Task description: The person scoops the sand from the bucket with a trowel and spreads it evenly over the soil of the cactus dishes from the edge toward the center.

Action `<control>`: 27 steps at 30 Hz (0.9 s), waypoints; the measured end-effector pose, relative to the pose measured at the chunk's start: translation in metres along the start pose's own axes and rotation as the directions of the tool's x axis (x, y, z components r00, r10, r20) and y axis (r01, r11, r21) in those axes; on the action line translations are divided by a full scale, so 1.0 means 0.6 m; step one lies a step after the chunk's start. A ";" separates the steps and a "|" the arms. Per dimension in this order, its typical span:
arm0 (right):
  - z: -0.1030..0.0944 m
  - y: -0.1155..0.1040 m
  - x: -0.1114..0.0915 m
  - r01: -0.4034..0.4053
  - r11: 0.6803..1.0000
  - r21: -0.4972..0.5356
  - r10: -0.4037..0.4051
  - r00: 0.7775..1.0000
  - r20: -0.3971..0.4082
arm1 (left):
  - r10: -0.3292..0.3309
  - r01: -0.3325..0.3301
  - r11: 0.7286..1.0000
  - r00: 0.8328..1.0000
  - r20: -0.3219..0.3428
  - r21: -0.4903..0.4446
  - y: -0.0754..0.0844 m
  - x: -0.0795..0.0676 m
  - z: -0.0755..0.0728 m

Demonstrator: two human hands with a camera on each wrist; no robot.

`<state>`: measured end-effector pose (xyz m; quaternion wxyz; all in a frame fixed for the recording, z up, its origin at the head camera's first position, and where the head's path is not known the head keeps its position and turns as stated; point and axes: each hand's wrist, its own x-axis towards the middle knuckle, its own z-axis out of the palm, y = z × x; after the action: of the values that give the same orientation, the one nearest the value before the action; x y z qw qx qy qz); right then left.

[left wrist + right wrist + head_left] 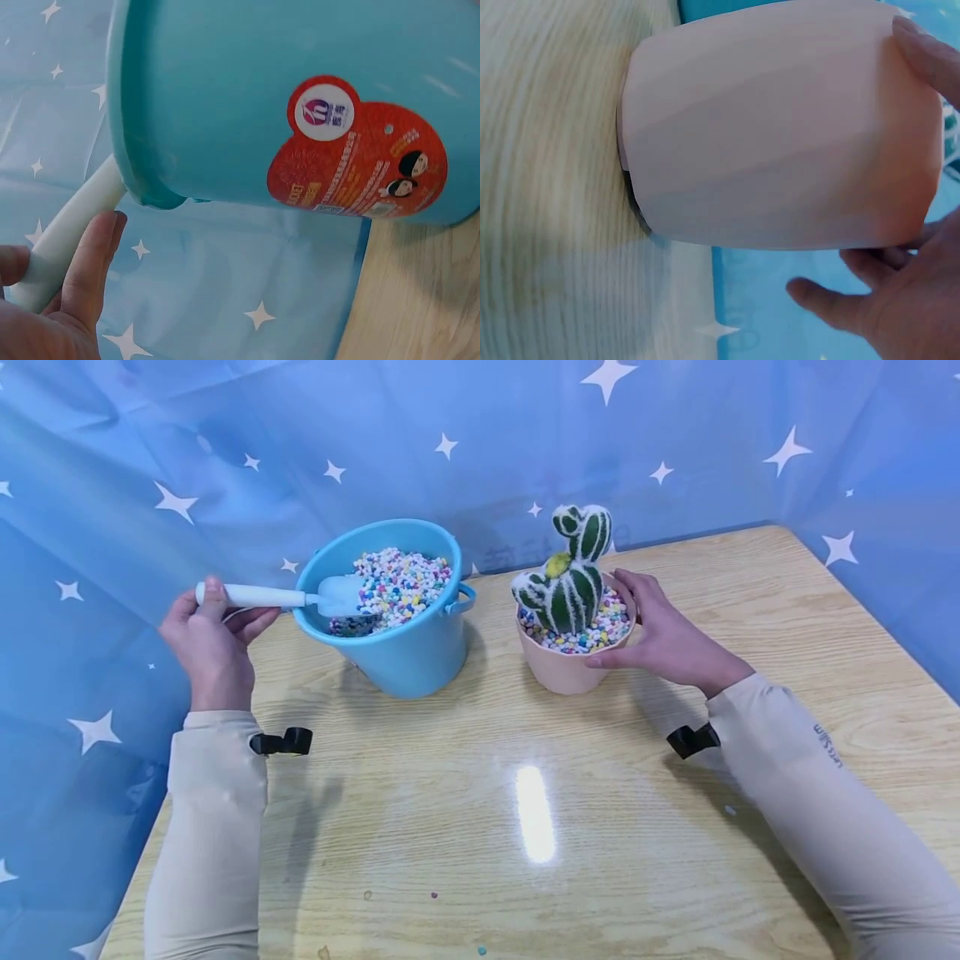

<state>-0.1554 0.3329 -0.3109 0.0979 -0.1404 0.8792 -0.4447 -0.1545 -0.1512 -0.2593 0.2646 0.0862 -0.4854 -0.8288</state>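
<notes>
My left hand (213, 639) grips the white handle of a small scoop (288, 597) whose pale blue blade lies in the blue bucket (405, 647), on top of the coloured pebbles (397, 585). In the left wrist view the handle (71, 229) runs over the bucket's rim (127, 150), with my fingers (94, 259) curled round it. My right hand (663, 635) holds the right side of a pink pot (566, 668) that stands on the wooden table (525, 827). A green and white toy cactus (570, 572) stands in pebbles in that pot. In the right wrist view my fingers (930, 56) wrap the pot's wall (780, 127).
A blue cloth with white stars (225, 452) hangs behind and to the left of the table. A few loose pebbles (435, 895) lie near the table's front edge. The bucket bears a red sticker (356, 161).
</notes>
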 end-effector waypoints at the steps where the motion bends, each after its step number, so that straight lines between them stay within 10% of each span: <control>1: 0.001 0.000 0.000 0.001 1.000 -0.005 -0.001 1.000 -0.009 | -0.011 0.011 1.000 1.000 -0.007 -0.012 0.001 0.000 -0.001; 27: 0.002 -0.003 -0.004 0.017 0.999 -0.039 -0.019 0.999 -0.050 | -0.045 0.052 0.986 0.998 0.045 -0.158 0.005 -0.041 0.056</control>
<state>-0.1523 0.3314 -0.3100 0.0691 -0.1390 0.8886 -0.4317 -0.1459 -0.1139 -0.2423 0.2404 0.0596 -0.4208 -0.8727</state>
